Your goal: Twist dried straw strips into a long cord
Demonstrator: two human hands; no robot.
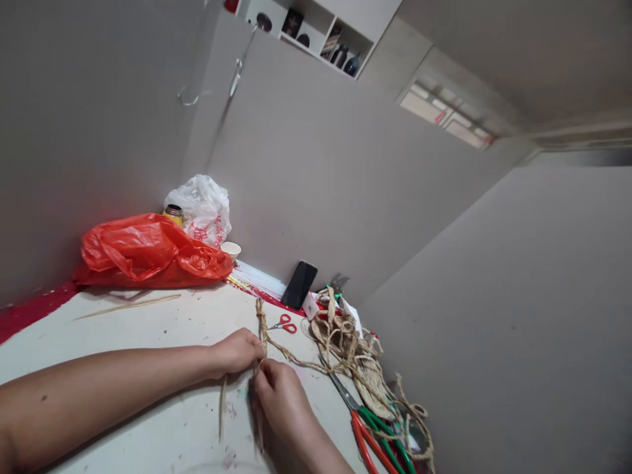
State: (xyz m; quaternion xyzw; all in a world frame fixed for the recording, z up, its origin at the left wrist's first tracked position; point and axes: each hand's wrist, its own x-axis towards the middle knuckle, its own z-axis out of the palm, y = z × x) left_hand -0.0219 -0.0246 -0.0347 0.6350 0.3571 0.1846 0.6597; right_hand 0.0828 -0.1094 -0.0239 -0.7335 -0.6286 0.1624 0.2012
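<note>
My left hand (239,351) is closed in a pinch around a tan braided straw cord (261,322), whose knotted top sticks up past the fingers. Just below and to the right, my right hand (282,394) pinches the straw strands at the lower end of the same cord; the fingertips partly hide them. Loose straw strands (222,408) hang down beneath both hands. From the cord, a length of braid runs right to a tangled pile of straw braid (353,345). Small red-handled scissors (286,323) lie on the white tabletop (162,326) behind the hands.
Large shears (363,421) with orange and green handles lie beside the pile on the right. A dark phone (299,285) leans against the wall. At the back left are a red plastic bag (148,250), a white plastic bag (202,204) and a small white cup (230,249).
</note>
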